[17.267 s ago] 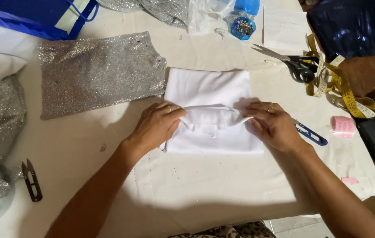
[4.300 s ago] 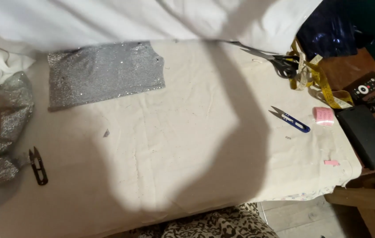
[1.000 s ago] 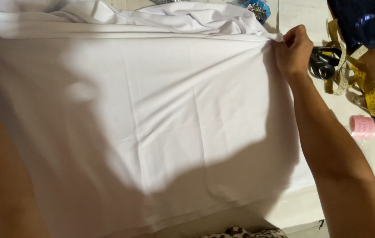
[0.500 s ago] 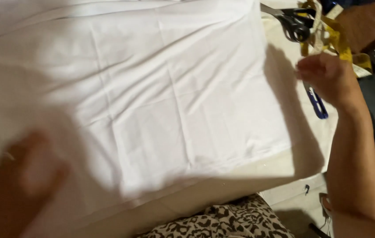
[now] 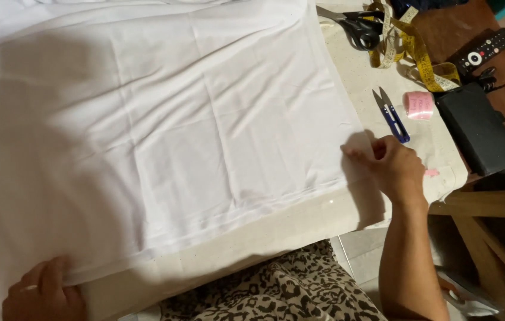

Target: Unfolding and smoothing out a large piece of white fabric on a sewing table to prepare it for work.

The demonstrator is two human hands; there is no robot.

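Hands wide apart, we pinch the white cloth (image 5: 163, 119) at its near corners: left hand (image 5: 41, 292) bottom left, right hand (image 5: 392, 169) at the right edge, its length stretched sideways across the table (image 5: 276, 229) between them.

White cloth (image 5: 163, 119) covers nearly the whole table (image 5: 276, 229), flat, nothing standing on it; a hand can pass anywhere over it, and a bare strip of table runs along the near edge. Right edge strip is crowded: scissors (image 5: 356, 27) and tape measure (image 5: 410, 50) at the far right corner, then snips (image 5: 390, 114), pink roll (image 5: 420, 105), black box (image 5: 478, 128), remote (image 5: 483, 50). Right hand (image 5: 392, 169) sits at the cloth's near right corner, left hand (image 5: 41, 294) at the near left edge.
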